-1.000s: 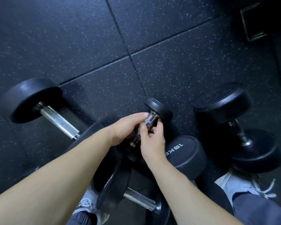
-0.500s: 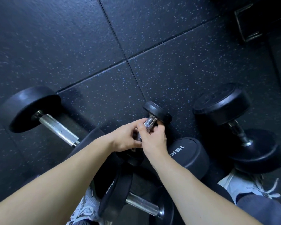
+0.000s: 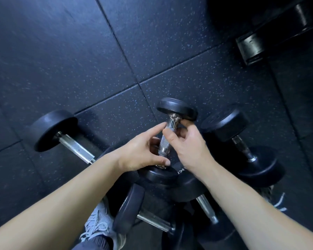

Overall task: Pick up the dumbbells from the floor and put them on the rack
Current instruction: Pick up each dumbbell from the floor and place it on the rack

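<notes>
A small black dumbbell [image 3: 176,108] with a knurled chrome handle sits tilted between my hands, above the other dumbbells. My right hand [image 3: 189,147] pinches the upper handle, thumb in front and fingers behind. My left hand [image 3: 139,153] wraps the lower handle from the left, its thumb by the lower head. A larger dumbbell [image 3: 52,130] lies on the floor to the left. Another dumbbell [image 3: 224,123] lies on the right. A 15 kg dumbbell [image 3: 188,188] lies under my hands. The dark rack's foot [image 3: 251,46] shows at the top right.
A further dumbbell [image 3: 129,210] lies between my feet, its chrome bar pointing right. My grey shoes [image 3: 98,226] stand close to the weights. The floor is black speckled rubber tiles [image 3: 79,51], open to the upper left.
The small dumbbell has come up off the pile and more of its handle shows. My fingers have shifted on the handle, and the view has tilted toward the rack.
</notes>
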{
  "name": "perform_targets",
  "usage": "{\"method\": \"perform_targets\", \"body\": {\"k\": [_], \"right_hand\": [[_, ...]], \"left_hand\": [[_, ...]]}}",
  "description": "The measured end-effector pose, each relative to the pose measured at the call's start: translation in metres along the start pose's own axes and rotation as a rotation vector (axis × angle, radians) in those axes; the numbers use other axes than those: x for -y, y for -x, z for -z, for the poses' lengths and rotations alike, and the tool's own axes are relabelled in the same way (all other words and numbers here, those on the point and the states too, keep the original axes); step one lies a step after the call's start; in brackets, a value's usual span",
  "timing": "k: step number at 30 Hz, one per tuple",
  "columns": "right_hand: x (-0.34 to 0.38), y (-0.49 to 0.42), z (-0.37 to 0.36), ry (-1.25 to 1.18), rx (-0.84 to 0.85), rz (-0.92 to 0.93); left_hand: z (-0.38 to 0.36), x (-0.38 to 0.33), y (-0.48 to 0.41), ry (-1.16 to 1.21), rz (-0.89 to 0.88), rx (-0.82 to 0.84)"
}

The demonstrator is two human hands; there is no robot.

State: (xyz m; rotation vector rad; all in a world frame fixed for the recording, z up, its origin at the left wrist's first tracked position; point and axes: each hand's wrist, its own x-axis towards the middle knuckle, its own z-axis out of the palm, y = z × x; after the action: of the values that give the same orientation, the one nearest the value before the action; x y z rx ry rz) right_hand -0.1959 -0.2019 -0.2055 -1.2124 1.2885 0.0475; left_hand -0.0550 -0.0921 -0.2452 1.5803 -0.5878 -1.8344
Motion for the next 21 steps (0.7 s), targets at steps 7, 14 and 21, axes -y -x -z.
{"method": "perform_targets", "body": {"k": [7, 14, 21], "right_hand": [[0.094, 0.086, 0.068, 0.019, 0.021, 0.107], [0.214, 0.209, 0.158, 0.017, -0.051, 0.198], [0.318, 0.351, 0.273, -0.137, -0.270, 0.265]], "left_hand": [[-0.048, -0.129, 0.081, 0.076, -0.085, -0.036], [-0.106, -0.293, 0.172, 0.035, -0.103, 0.034], [-0.195, -0.477, 0.241, -0.136, -0.206, 0.224]]}}
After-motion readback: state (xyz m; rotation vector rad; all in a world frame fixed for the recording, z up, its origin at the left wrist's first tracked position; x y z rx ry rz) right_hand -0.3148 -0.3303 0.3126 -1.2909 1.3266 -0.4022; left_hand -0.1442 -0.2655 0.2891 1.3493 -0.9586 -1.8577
